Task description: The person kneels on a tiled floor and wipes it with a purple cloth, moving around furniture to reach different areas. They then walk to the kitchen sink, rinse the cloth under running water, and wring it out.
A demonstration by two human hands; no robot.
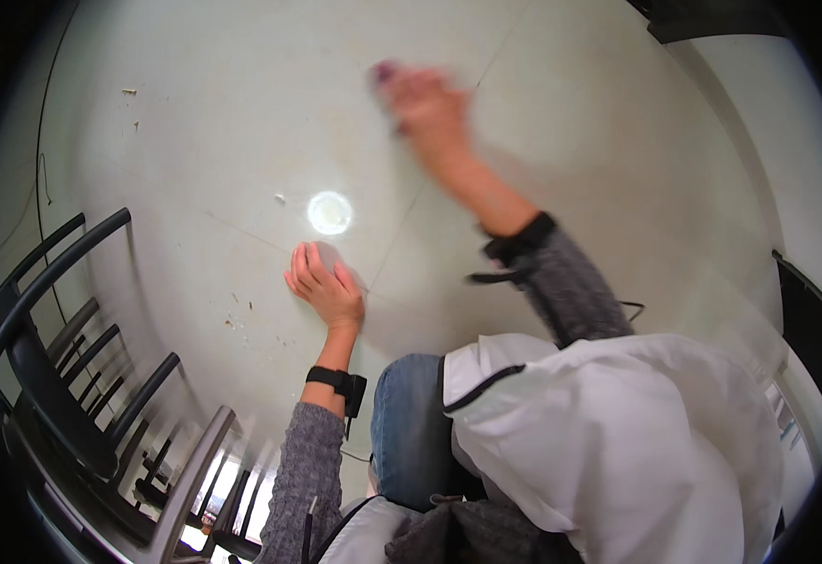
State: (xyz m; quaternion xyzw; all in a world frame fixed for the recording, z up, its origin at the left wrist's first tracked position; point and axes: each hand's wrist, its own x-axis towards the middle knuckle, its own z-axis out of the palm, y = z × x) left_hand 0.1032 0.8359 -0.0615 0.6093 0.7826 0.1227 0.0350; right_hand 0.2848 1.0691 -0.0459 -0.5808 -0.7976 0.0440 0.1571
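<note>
Below me lies a pale, glossy tiled floor (241, 162) with a round bright reflection. My left hand (325, 285) rests on it near the middle, fingers spread a little, nothing seen in it; a black strap with a small box circles that wrist. Further out and to the right, my right hand (428, 102) is blurred by motion, its fingers curled around a small dark purplish thing (384, 72) that I cannot identify. Whether the right hand touches the floor cannot be told. Small brown and white crumbs (231, 324) lie left of my left hand.
Black metal chair or table legs (65, 282) crowd the left side. Yellowish scraps (129, 92) and a thin wire (45, 180) lie on the floor at upper left. A dark furniture edge (721, 21) shows at upper right. My white garment (622, 437) spreads at lower right.
</note>
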